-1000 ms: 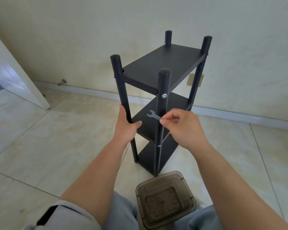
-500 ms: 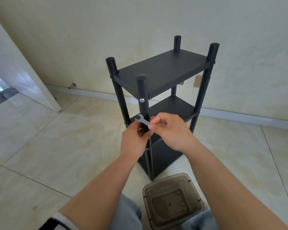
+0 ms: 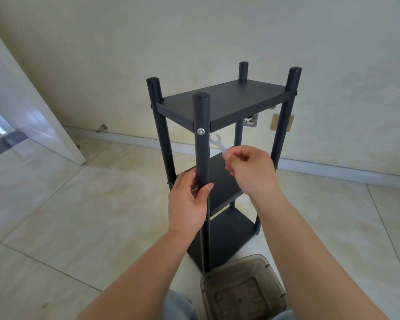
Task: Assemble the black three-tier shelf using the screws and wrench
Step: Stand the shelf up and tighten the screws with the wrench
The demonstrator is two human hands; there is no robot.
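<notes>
Shelf unit, black, three flat boards on four round black posts (image 3: 222,102), stands upright on pale tiled floor (image 3: 79,215), close to cream wall (image 3: 194,31). Left hand (image 3: 188,204) grips nearest front post (image 3: 201,144) about level with middle board, fingers and thumb curled round it. Right hand (image 3: 252,169) is apart from left, just right of same post, pinching handle end of small flat silver open-ended wrench (image 3: 218,144) between thumb and fingertips. Wrench is blurred; its open end points up-left, near but not on silver screw head (image 3: 201,131) set in front post at top board level. Translucent brown plastic container (image 3: 243,289) sits on floor at shelf foot, nearest the person. White door (image 3: 21,112) at left, open. Contents of container: cannot tell.
</notes>
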